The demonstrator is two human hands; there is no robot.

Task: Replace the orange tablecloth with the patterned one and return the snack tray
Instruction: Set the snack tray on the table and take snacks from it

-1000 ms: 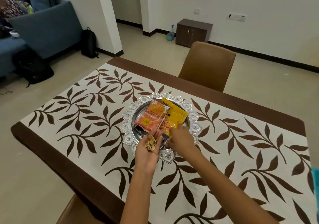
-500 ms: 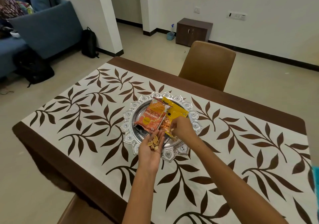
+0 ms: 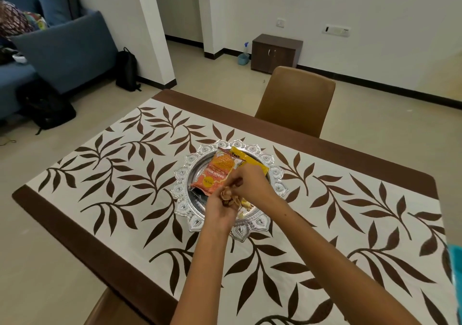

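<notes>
We see a silver snack tray (image 3: pixel 186 174) at centre frame on the patterned tablecloth (image 3: pixel 105 174). Above it, our cupped left hand (image 3: pixel 221 206) holds nuts (image 3: pixel 226 196); our right hand (image 3: pixel 252 182) pinches at them, fingers together.

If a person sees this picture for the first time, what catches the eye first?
The leaf-patterned tablecloth covering the table, and the ornate silver tray at its middle with an orange snack packet and a yellow one. Over the tray, the left hand holds small nuts while the right hand reaches into them.
</notes>
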